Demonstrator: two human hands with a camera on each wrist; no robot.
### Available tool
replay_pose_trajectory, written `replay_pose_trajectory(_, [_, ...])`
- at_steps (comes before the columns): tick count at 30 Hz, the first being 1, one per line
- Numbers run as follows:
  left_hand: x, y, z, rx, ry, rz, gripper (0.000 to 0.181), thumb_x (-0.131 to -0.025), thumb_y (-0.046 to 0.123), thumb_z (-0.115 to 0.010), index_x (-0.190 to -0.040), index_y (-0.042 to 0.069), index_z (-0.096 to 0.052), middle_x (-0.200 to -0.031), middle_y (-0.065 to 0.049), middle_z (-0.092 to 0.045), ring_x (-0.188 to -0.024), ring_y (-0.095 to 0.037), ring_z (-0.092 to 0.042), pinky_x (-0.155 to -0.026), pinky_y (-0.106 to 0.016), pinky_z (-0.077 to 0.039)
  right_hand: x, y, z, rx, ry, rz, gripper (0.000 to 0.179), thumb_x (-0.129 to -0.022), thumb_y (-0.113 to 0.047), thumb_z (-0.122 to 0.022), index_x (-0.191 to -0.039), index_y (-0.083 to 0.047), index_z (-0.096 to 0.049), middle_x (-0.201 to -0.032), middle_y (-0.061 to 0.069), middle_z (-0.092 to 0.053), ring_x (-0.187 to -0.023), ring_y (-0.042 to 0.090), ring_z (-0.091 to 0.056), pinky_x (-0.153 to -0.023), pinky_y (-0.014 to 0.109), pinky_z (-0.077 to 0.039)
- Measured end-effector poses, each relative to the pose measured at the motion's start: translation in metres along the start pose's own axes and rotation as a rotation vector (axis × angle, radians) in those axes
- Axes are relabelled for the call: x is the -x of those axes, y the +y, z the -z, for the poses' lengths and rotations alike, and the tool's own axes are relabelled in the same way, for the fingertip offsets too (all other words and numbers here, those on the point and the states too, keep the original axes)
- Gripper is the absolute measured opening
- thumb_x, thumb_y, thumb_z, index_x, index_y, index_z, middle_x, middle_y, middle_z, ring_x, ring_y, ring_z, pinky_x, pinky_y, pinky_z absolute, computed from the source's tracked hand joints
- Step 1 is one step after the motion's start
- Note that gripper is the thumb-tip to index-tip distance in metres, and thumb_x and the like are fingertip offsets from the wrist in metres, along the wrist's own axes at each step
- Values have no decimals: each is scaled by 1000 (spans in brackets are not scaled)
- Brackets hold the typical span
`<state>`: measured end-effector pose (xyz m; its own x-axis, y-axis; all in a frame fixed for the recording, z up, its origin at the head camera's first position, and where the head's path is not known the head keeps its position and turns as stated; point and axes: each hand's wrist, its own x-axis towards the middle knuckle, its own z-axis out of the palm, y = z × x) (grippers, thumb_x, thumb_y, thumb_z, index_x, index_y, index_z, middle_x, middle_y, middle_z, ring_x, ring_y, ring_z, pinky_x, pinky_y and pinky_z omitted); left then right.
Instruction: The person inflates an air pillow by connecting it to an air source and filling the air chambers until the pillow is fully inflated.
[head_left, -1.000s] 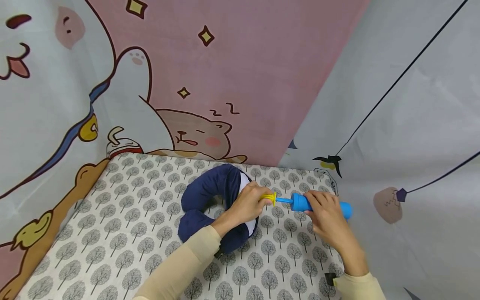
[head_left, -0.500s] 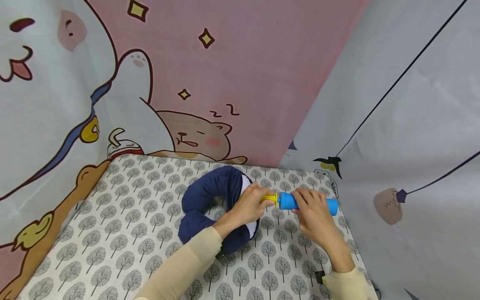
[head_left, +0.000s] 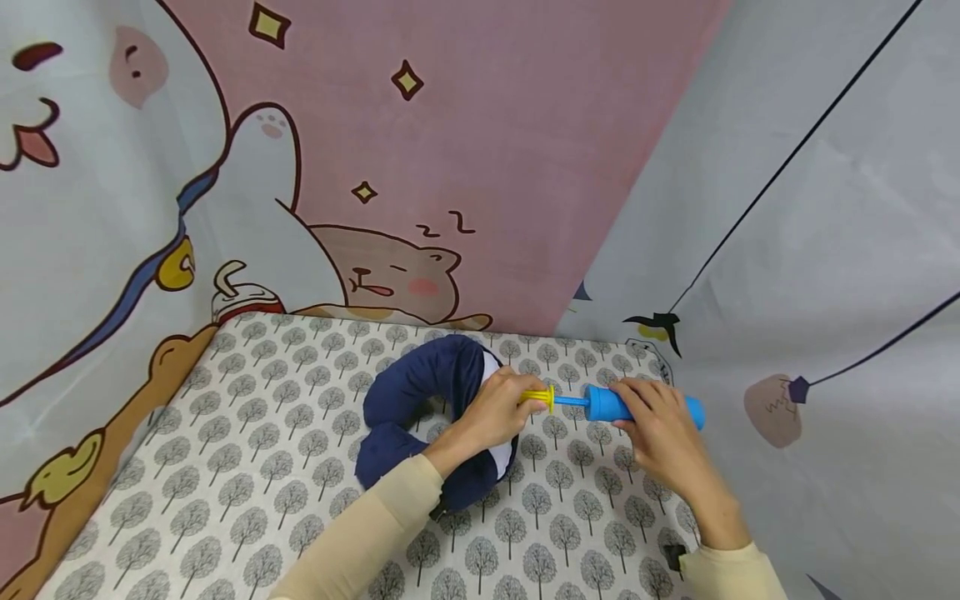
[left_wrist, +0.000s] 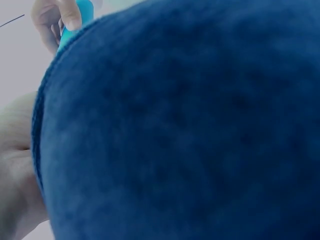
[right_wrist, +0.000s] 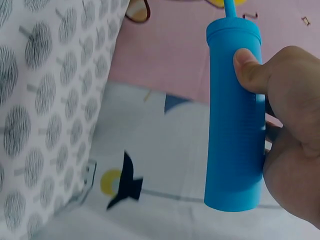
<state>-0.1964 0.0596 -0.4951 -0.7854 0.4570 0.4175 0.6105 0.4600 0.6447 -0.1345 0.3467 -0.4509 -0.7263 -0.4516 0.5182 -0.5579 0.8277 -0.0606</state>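
Observation:
A navy, plush-looking U-shaped neck pillow (head_left: 408, 379) lies on the tree-print cloth, a white strip along its right side. My left hand (head_left: 493, 410) lies over that side and pinches the yellow end (head_left: 540, 399) of a hand pump. A thin blue rod (head_left: 572, 402) shows between this end and the pump's blue barrel (head_left: 606, 405). Around the barrel my right hand (head_left: 663, 427) is wrapped, its thumb (right_wrist: 247, 70) along the side in the right wrist view. Dark blue fabric (left_wrist: 175, 125) fills most of the left wrist view and hides what the left fingers do.
White cloth with grey trees (head_left: 247, 475) covers the work surface. A pink printed sheet (head_left: 525, 167) hangs behind it, and a pale one (head_left: 825, 250) rises close on the right. A small black object (head_left: 673, 557) shows by the right sleeve.
The right hand has slid the pump barrel left until the rod nearly vanished, then back right, so the rod shows again. Left hand and pillow stay put.

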Motion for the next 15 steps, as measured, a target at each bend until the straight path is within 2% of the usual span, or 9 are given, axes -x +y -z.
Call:
replay_pose_trajectory(7, [-1,-6,-4,-43,7,-23,19,-105,24,-82,-120,13,-86,-112,0,-88,-90,-13,-62,-77,-20,-53,18,28,24,-79,-33,-42,62,-83,6,-92,-141,4,-70,-140,31,-71,-128,54,-61,-107,69,-41])
replay_pose_trajectory(11, [0,-2,1,-31,-5,-5,19,-105,23,-82,-120,12,-85,-113,-2,-88,-92,-15,-63,-78,-21,-53,25,40,36,-111,-38,-69,65,-80,11,-92,-140,5,-70,-139,31,-71,-129,53,-60,-105,68,-40])
replay_pose_trajectory(15, [0,6,9,-28,7,-14,16,-104,19,-83,-116,9,-85,-109,-5,-88,-92,-19,-64,-78,-26,-55,29,49,42,-96,-16,-72,67,-77,11,-93,-140,4,-70,-139,30,-71,-129,53,-60,-103,67,-41])
